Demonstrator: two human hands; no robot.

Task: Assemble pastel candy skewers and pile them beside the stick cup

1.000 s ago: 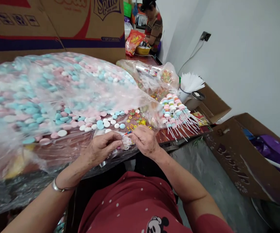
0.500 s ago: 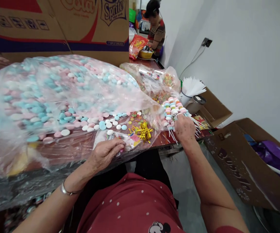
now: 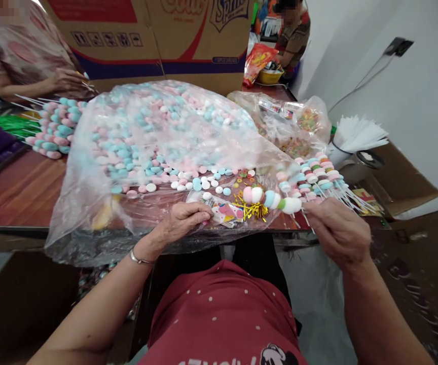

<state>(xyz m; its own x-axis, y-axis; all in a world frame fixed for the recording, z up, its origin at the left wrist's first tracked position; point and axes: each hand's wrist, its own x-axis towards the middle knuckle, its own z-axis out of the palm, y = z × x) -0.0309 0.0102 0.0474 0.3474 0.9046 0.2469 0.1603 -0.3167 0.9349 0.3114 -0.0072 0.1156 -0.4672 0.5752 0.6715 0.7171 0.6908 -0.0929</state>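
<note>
My right hand (image 3: 338, 230) is closed on the stick end of a candy skewer (image 3: 272, 198), which points left and carries pink, white, blue and green discs. My left hand (image 3: 183, 219) pinches small printed plastic wrappers (image 3: 224, 212) lying at the table's front edge. Gold twist ties (image 3: 250, 209) lie just right of those wrappers, under the skewer. A big clear bag of pastel candy discs (image 3: 154, 132) lies behind both hands, with loose discs (image 3: 188, 182) spilled at its mouth.
Finished skewers (image 3: 320, 175) are piled to the right beside a cup of white sticks (image 3: 356, 137). Another person's hand (image 3: 65, 80) works on skewers (image 3: 53, 129) at the far left. A second person sits behind cardboard boxes (image 3: 158, 35). An open carton (image 3: 405, 182) stands right of the wooden table (image 3: 17, 190).
My right hand went from the wrappers to the skewer pile, then came back toward me holding one skewer. My left hand stayed on the wrappers. The view swung left.
</note>
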